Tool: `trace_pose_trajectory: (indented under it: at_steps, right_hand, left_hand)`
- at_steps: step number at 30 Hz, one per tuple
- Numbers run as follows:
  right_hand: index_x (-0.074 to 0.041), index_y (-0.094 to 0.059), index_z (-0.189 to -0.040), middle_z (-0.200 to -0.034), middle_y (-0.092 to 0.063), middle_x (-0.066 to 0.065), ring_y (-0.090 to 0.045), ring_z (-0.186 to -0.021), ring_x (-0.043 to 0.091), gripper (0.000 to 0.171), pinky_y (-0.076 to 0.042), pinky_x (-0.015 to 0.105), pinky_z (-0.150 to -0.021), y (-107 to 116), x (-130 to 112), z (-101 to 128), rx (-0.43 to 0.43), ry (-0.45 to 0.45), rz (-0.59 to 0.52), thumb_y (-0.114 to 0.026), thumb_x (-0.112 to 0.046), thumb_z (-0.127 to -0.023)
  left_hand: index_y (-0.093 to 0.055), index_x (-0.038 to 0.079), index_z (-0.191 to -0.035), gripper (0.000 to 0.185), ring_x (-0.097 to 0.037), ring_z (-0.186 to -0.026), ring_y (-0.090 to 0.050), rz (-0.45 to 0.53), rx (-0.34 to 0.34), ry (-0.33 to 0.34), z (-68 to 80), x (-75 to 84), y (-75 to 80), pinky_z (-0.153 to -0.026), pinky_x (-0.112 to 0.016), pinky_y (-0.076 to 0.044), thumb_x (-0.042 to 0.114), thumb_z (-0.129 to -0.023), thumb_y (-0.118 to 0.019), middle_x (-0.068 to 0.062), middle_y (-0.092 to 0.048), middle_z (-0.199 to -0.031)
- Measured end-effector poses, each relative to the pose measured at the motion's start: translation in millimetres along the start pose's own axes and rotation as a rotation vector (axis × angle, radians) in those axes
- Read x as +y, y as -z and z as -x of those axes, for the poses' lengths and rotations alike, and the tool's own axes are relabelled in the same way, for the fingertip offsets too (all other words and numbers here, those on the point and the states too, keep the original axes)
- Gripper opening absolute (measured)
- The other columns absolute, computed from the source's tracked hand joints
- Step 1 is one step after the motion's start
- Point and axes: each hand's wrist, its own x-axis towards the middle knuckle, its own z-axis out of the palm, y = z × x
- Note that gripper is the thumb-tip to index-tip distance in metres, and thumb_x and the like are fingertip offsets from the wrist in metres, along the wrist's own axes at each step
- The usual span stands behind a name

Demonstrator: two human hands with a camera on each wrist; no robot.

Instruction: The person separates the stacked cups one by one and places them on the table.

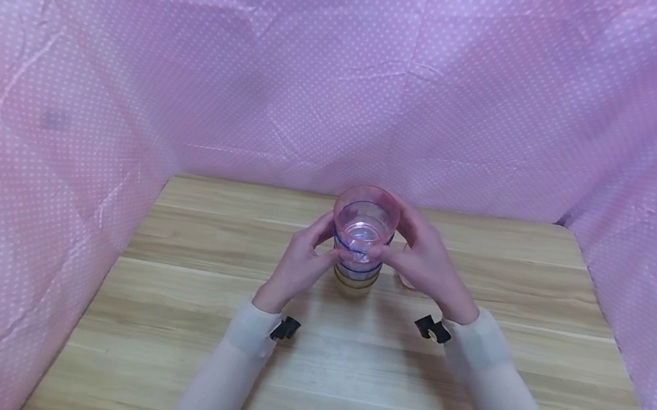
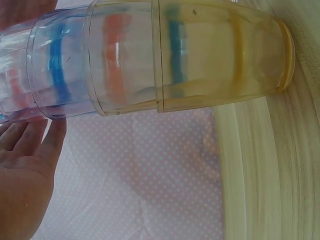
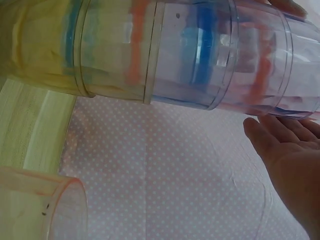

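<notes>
In the head view, the left hand (image 1: 305, 257) and right hand (image 1: 425, 256) grip the upper part of an upright stack of clear cups (image 1: 363, 237) from both sides, thumbs in front. The stack stands on the wooden table (image 1: 184, 324), near its far edge; a single cup (image 1: 405, 282) shows partly behind the right hand. The left wrist view shows the yellow bottom cup (image 2: 215, 60) meeting the wood. The right wrist view shows the single cup's orange rim, apart from the stack.

Pink polka-dot fabric (image 1: 317, 94) is enclosing a wood-grain surface (image 1: 154, 320) on three sides, indicating a curtained booth.
</notes>
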Motion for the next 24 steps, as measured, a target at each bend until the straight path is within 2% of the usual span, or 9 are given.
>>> trace_pose_trajectory:
  at_steps: [2,4,7,11,17,24]
  right_hand:
    - [0.0,-0.039,-0.157,-0.154,-0.051,0.016,-0.048,-0.141,0.032,0.09,-0.037,0.04,-0.122,-1.3,0.8,-2.5,-0.011,0.007,0.007,-0.084,0.009,-0.08]
    - [0.002,-0.039,-0.156,-0.153,-0.051,0.017,-0.049,-0.14,0.034,0.091,-0.038,0.04,-0.121,-2.4,2.0,-4.2,-0.018,0.017,0.001,-0.084,0.013,-0.077]
    - [0.0,-0.04,-0.155,-0.15,-0.054,0.015,-0.052,-0.136,0.032,0.091,-0.042,0.038,-0.118,-3.8,2.5,-5.3,-0.017,0.022,-0.004,-0.085,0.012,-0.077]
    - [-0.005,-0.043,-0.155,-0.145,-0.058,0.011,-0.058,-0.129,0.028,0.087,-0.049,0.035,-0.112,-5.3,3.0,-6.1,-0.011,0.018,0.001,-0.086,0.007,-0.079]
    - [-0.005,-0.044,-0.154,-0.144,-0.059,0.011,-0.059,-0.127,0.027,0.084,-0.051,0.032,-0.108,-6.8,5.0,-6.1,0.003,0.045,0.008,-0.084,0.007,-0.081]
    - [-0.005,-0.045,-0.153,-0.148,-0.058,0.009,-0.058,-0.128,0.027,0.083,-0.052,0.03,-0.107,-8.0,5.0,-6.0,0.005,0.073,-0.002,-0.082,0.009,-0.081]
  left_hand:
    - [-0.046,0.0,-0.153,0.069,-0.036,-0.129,-0.061,-0.006,0.0,-0.001,-0.1,0.1,-0.2,-0.115,-0.046,-0.046,0.004,-0.091,-0.077,-0.021,-0.06,-0.143]
    - [-0.046,0.001,-0.153,0.069,-0.036,-0.129,-0.061,-0.008,-0.003,-0.005,0.2,0.1,-0.3,-0.115,-0.047,-0.046,0.009,-0.092,-0.077,-0.021,-0.06,-0.144]
    - [-0.045,0.002,-0.155,0.073,-0.037,-0.13,-0.06,-0.014,-0.004,-0.019,1.0,-1.2,-0.6,-0.115,-0.049,-0.046,0.031,-0.094,-0.073,-0.02,-0.059,-0.146]
    - [-0.043,0.001,-0.155,0.086,-0.038,-0.128,-0.061,-0.041,0.005,-0.069,1.6,-2.9,-1.4,-0.114,-0.049,-0.047,0.054,-0.09,-0.063,-0.021,-0.058,-0.146]
    - [-0.041,-0.002,-0.155,0.087,-0.041,-0.127,-0.061,-0.092,0.016,-0.146,1.2,-4.8,-3.3,-0.112,-0.044,-0.049,0.056,-0.092,-0.058,-0.025,-0.056,-0.146]
    - [-0.039,-0.003,-0.156,0.091,-0.04,-0.128,-0.061,-0.124,0.024,-0.163,1.2,-6.7,-5.6,-0.111,-0.04,-0.05,0.061,-0.093,-0.054,-0.026,-0.056,-0.146]
